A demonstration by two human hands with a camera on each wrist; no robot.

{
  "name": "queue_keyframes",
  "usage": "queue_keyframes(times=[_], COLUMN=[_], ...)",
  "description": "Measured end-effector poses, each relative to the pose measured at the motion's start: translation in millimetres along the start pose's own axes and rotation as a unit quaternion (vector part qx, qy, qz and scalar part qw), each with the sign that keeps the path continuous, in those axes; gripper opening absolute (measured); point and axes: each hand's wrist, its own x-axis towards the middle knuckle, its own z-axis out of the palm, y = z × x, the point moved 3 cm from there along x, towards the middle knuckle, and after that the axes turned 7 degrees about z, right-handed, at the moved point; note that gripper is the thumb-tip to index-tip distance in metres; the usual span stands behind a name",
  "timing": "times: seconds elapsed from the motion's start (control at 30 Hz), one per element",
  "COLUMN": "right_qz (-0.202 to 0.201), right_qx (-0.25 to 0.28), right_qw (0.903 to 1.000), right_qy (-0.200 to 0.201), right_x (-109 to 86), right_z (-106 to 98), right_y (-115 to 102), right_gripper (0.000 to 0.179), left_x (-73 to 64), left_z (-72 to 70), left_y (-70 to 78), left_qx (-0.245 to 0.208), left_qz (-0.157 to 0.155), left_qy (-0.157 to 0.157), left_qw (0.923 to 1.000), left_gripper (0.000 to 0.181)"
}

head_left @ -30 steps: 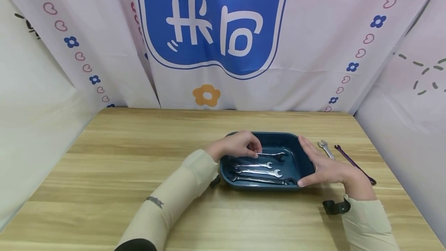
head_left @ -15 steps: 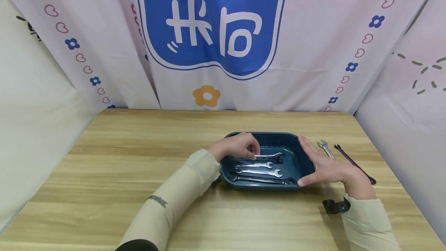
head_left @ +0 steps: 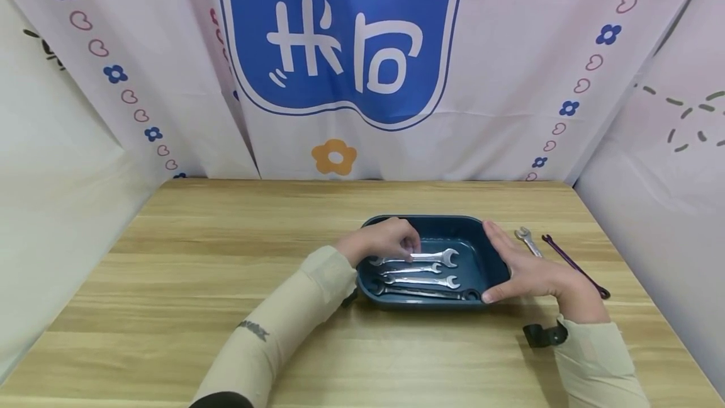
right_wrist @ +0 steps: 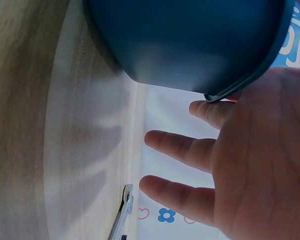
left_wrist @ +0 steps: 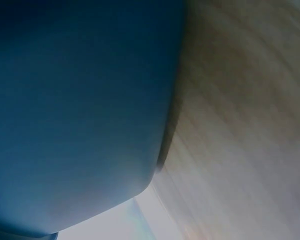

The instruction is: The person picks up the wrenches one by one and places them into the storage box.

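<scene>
My left hand (head_left: pixel 386 238) reaches over the left side of a dark blue rectangular tray (head_left: pixel 480 250). Its thumb and fingertips pinch the middle of a silver open-end wrench (head_left: pixel 433 258), low over the tray floor. Nearer me in the tray lie a small wrench (head_left: pixel 419 268), another silver wrench (head_left: pixel 425 280) and a darker long wrench (head_left: pixel 425 293), roughly parallel. My right hand (head_left: pixel 535 277) rests against the tray's right end, thumb at the near corner and fingers extended toward the far one. The right wrist view shows those fingers (right_wrist: pixel 182 150) straight and spread below the rim.
On the wooden table (head_left: pixel 226 269), right of the tray, lie a silver wrench (head_left: pixel 528 242) and a purple wrench (head_left: pixel 574 266). A printed cloth (head_left: pixel 510 80) hangs behind the table. The tray's outer wall (left_wrist: pixel 80 125) fills much of the left wrist view.
The wrench in my left hand has come down and slightly toward me, turning so that both its ends show above the tray floor. My right hand has stayed at the tray's end.
</scene>
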Motion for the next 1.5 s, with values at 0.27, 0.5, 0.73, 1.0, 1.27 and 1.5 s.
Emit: queue_keyframes(times=[0.27, 0.5, 0.73, 1.0, 1.27, 1.5], right_qz=[-0.004, 0.000, -0.010, -0.007, 0.001, 0.002], right_qx=[-0.003, -0.012, -0.019, -0.011, -0.009, -0.013], right_qw=[1.0000, 0.9999, 0.9998, 0.9999, 1.0000, 0.9999], right_qy=[-0.005, -0.005, -0.003, -0.006, -0.002, 0.002], right_x=[1.8, 2.4, 3.6, 3.2, 3.4, 3.6], right_z=[1, 2, 2, 3, 5, 4], right_y=[-2, -5, -5, -4, -4, -4], right_gripper=[0.135, 0.135, 0.135, 0.136, 0.136, 0.136], left_x=[-5.5, -34.6, -89.7, -118.1, -113.6, -110.3], left_z=[0.8, -16.9, -33.9, -14.1, 4.9, 9.2], left_y=[2.7, 23.8, 37.9, 15.5, 5.0, 6.9], left_qx=[0.029, 0.091, 0.112, 0.154, 0.124, 0.103], left_qz=[0.003, 0.002, -0.013, -0.055, -0.110, -0.127], left_qy=[-0.001, 0.034, 0.169, 0.167, 0.103, 0.064], left_qw=[0.9996, 0.9953, 0.9792, 0.9723, 0.9808, 0.9845], left_gripper=[0.017, 0.026, 0.062, 0.108, 0.120, 0.138])
